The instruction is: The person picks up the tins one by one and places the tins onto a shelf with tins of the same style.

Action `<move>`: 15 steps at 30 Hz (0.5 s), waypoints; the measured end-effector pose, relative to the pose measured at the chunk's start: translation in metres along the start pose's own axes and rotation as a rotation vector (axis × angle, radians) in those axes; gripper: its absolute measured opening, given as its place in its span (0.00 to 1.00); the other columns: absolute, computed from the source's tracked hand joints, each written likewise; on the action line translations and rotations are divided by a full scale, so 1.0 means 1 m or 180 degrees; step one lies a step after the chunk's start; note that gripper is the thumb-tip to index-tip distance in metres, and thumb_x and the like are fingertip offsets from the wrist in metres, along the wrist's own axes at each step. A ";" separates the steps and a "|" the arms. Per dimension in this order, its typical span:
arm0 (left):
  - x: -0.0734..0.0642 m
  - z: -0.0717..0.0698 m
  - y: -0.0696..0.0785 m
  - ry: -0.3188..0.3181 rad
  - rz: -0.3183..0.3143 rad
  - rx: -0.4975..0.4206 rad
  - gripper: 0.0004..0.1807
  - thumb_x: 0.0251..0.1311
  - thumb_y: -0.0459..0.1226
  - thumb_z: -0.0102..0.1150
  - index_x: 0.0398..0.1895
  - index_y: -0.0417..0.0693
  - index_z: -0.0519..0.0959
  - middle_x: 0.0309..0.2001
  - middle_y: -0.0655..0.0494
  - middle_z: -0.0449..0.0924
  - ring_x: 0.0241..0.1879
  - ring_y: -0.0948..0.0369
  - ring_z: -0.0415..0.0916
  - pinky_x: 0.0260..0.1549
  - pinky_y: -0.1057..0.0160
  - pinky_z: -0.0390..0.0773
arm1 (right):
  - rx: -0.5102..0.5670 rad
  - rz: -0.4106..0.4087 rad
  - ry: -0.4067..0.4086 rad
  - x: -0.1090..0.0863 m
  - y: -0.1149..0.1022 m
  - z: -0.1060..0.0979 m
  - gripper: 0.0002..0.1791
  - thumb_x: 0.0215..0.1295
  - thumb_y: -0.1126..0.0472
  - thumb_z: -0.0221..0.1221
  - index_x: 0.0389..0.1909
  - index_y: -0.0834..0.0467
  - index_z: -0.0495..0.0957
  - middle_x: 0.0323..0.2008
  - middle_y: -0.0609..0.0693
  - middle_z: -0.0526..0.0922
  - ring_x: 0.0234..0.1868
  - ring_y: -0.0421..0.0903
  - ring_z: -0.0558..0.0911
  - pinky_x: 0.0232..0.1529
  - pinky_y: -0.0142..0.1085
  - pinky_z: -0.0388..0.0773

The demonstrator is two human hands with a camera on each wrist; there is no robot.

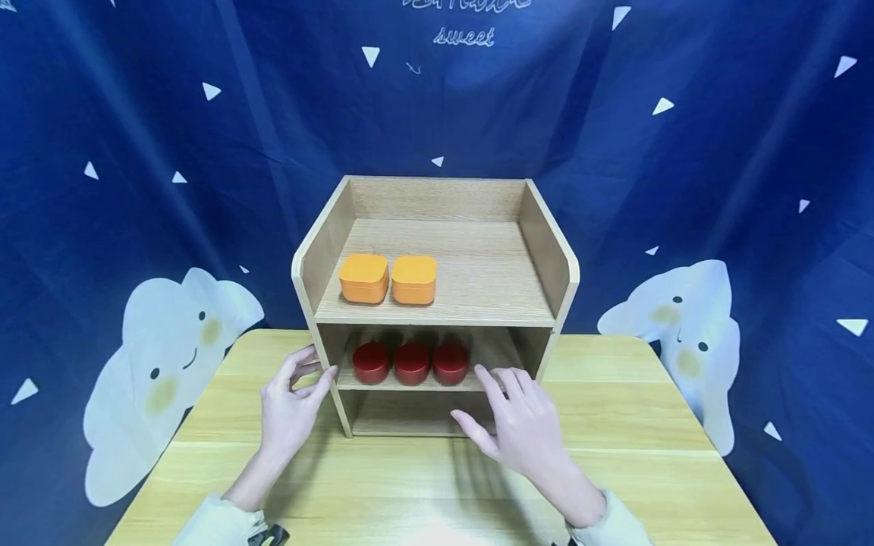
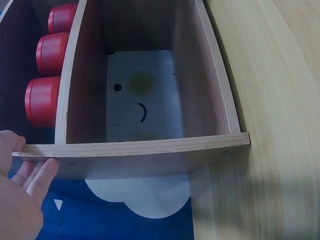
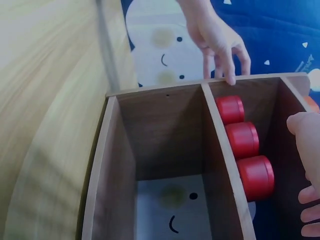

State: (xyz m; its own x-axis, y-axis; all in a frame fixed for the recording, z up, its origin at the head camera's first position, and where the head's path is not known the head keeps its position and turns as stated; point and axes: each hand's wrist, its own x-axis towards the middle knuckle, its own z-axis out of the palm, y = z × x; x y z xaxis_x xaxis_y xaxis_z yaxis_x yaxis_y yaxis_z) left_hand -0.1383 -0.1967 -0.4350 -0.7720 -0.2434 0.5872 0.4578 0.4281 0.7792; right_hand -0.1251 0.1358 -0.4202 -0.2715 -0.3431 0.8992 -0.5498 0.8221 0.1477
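Observation:
A small wooden shelf (image 1: pixel 485 265) stands on the table. My left hand (image 1: pixel 290 409) grips the front edge of its left side panel, with the thumb (image 2: pixel 19 142) on one side and fingers (image 2: pixel 44 181) on the other. Three round red tins (image 1: pixel 412 364) sit in a row on the middle level. My right hand (image 1: pixel 526 425) is held in front of that level, just right of the rightmost red tin (image 1: pixel 451 364), its fingers spread and holding nothing. On the top level, towards the left, two orange square tins (image 1: pixel 413 280) stand side by side.
The shelf's bottom compartment (image 1: pixel 416 413) lies below the red tins. A wood-grain table (image 1: pixel 614 425) extends to both sides and in front. Behind hangs a blue curtain (image 1: pixel 437 98) with white triangles and smiling clouds.

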 end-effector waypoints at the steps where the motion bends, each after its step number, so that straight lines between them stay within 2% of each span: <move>1: 0.000 0.000 0.000 -0.0003 0.0000 0.0002 0.20 0.58 0.23 0.72 0.55 0.37 0.83 0.52 0.39 0.89 0.42 0.65 0.90 0.34 0.78 0.88 | 0.0031 0.0017 0.0022 -0.001 0.001 -0.004 0.35 0.73 0.31 0.54 0.48 0.60 0.87 0.35 0.54 0.86 0.34 0.52 0.85 0.29 0.44 0.86; 8: -0.001 0.000 0.001 -0.0008 0.0004 -0.0012 0.19 0.60 0.26 0.72 0.55 0.37 0.83 0.52 0.39 0.89 0.42 0.64 0.90 0.34 0.78 0.88 | 0.0142 0.0186 0.0018 -0.015 0.012 -0.025 0.36 0.73 0.30 0.54 0.49 0.60 0.87 0.36 0.54 0.87 0.33 0.52 0.85 0.26 0.45 0.85; 15: -0.001 0.000 0.001 -0.0003 0.0008 -0.0016 0.19 0.61 0.26 0.71 0.56 0.38 0.83 0.52 0.40 0.89 0.42 0.65 0.90 0.34 0.78 0.88 | 0.0165 0.0394 0.0006 -0.033 0.031 -0.036 0.36 0.73 0.31 0.55 0.49 0.61 0.88 0.35 0.54 0.88 0.32 0.52 0.86 0.23 0.46 0.84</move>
State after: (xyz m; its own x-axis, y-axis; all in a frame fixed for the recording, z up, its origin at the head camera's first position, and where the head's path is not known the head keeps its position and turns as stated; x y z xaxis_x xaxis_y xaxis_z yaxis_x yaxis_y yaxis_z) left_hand -0.1376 -0.1961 -0.4349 -0.7712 -0.2414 0.5890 0.4619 0.4245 0.7787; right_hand -0.1045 0.1890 -0.4309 -0.3383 -0.2396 0.9100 -0.5524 0.8335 0.0141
